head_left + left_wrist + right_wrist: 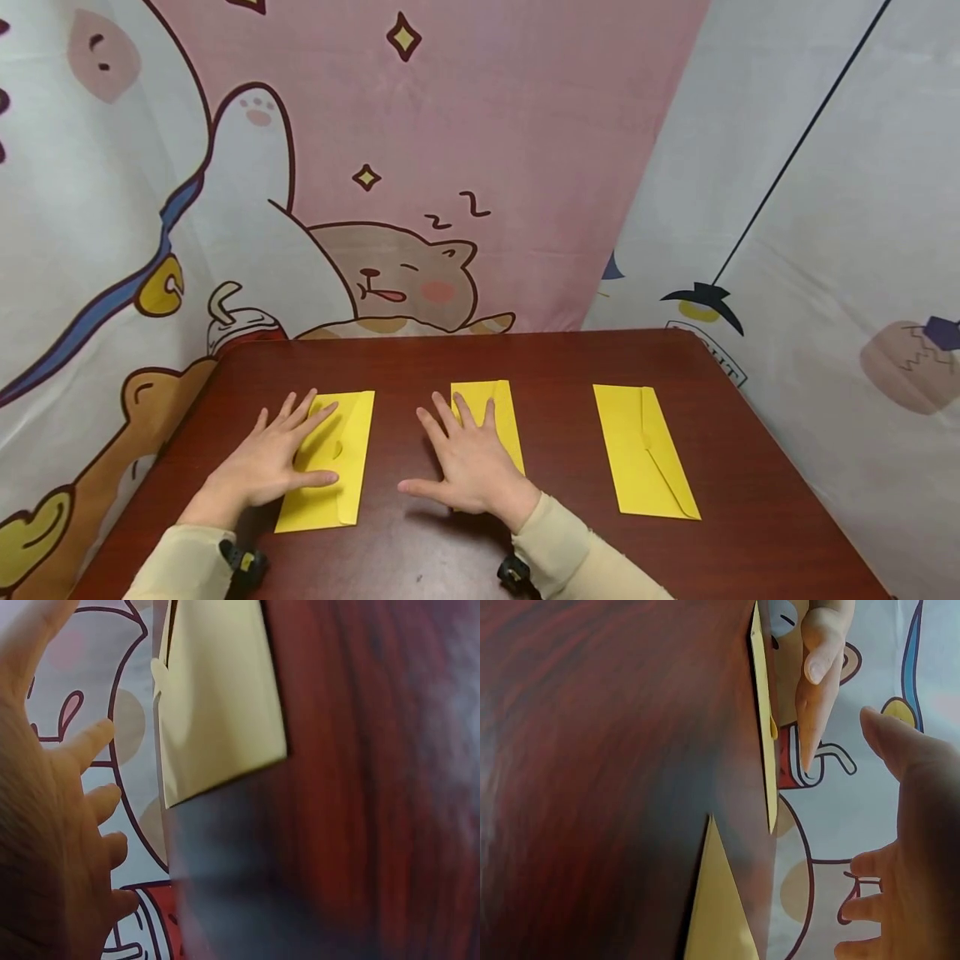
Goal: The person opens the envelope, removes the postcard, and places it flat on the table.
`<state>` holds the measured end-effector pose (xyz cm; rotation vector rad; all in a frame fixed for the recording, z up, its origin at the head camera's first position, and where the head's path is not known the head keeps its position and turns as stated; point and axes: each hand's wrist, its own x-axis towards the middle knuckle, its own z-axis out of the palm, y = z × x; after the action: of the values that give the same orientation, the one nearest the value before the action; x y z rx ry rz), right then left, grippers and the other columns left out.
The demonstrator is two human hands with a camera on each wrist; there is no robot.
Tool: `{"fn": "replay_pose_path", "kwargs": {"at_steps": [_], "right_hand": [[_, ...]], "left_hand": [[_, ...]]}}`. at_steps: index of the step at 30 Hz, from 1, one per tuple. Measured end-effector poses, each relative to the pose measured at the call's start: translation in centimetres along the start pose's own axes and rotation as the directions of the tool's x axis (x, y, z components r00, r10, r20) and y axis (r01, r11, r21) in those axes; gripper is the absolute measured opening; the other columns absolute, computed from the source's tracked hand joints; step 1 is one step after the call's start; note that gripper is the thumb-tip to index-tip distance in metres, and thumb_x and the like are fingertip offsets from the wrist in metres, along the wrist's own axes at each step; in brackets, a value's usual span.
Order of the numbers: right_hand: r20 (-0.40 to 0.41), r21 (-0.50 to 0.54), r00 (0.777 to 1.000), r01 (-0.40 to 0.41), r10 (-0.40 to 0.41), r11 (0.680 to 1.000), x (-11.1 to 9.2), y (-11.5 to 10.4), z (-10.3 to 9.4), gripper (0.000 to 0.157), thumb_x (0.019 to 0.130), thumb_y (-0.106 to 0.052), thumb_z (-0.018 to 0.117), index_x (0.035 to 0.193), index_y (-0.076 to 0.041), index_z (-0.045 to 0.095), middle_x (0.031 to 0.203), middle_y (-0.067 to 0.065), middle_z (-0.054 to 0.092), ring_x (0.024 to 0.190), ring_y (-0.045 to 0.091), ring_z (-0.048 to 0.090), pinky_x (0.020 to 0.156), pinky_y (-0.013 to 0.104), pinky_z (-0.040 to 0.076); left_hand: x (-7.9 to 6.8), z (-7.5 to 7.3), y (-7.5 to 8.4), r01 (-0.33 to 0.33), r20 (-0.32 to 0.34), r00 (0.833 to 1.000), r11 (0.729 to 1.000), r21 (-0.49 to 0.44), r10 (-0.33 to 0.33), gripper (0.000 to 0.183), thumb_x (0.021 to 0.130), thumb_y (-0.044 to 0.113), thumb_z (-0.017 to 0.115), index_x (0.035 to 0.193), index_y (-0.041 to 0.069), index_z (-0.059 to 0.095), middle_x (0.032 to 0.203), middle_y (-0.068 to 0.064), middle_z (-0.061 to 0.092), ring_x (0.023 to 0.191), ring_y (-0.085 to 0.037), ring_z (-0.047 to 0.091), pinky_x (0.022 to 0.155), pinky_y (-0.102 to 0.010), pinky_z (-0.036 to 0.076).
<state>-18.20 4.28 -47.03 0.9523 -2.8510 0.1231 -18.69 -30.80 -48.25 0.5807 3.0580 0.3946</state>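
Observation:
Three yellow envelopes lie in a row on the dark red table. My left hand (273, 458) hovers with fingers spread over the left envelope (356, 458), covering part of its left side. Over the middle envelope (512, 421) is my right hand (480, 471), its fingers also spread and its thumb pointing left. Both hands hold nothing. The right envelope (651, 467) lies apart from them, flap side up. In the left wrist view, a gap shows between the left hand (52, 817) and an envelope (217, 697). The right wrist view shows both hands raised above the tabletop.
The table (570, 558) has a glossy wood-grain top with rounded far corners. Behind it and at both sides hangs a cloth (540, 167) printed with cartoon animals. A dark band with a small device (247, 565) sits on the left wrist, and a similar one (514, 573) on the right.

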Motion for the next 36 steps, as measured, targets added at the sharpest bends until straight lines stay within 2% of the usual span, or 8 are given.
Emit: {"fn": "replay_pose_path", "kwargs": {"at_steps": [12,21,27,36], "right_hand": [[0.028,0.014,0.999,0.045,-0.046,0.999,0.6,-2.7,1.1,0.111,0.087,-0.096,0.027,0.167,-0.019,0.033,0.172,0.012,0.027,0.154,0.043,0.030,0.110,0.081,0.023],[0.060,-0.010,0.994,0.092,-0.092,0.996,1.5,-5.6,1.8,0.109,0.087,-0.096,0.026,0.167,-0.021,0.035,0.172,0.008,0.029,0.154,0.038,0.032,0.110,0.080,0.026],[0.065,-0.021,0.994,0.092,-0.091,0.996,2.0,-6.9,2.4,0.105,0.089,-0.094,0.031,0.165,-0.022,0.039,0.169,0.004,0.035,0.152,0.036,0.037,0.108,0.079,0.030],[0.107,-0.040,0.991,0.089,-0.084,0.995,2.4,-8.2,2.8,0.101,0.091,-0.092,0.029,0.164,-0.023,0.041,0.167,0.001,0.040,0.150,0.034,0.041,0.109,0.078,0.031]], "left_hand": [[0.1,0.3,-1.3,0.034,0.067,0.997,0.999,-0.013,-0.033,0.111,0.078,0.084,0.069,0.166,0.024,0.037,0.172,-0.024,0.020,0.156,-0.052,0.016,0.114,-0.080,0.009],[0.0,0.3,-1.7,0.078,0.117,0.991,0.996,-0.051,-0.072,0.115,0.074,0.084,0.073,0.166,0.023,0.038,0.172,-0.021,0.022,0.155,-0.052,0.017,0.113,-0.081,0.008],[0.1,0.3,-2.0,0.099,0.153,0.984,0.994,-0.053,-0.090,0.117,0.071,0.084,0.073,0.165,0.023,0.039,0.172,-0.019,0.024,0.155,-0.053,0.018,0.112,-0.082,0.008],[0.1,-0.1,-1.9,0.108,0.194,0.976,0.993,-0.040,-0.098,0.119,0.069,0.081,0.076,0.165,0.020,0.039,0.171,-0.022,0.026,0.153,-0.056,0.021,0.110,-0.084,0.012]]}}
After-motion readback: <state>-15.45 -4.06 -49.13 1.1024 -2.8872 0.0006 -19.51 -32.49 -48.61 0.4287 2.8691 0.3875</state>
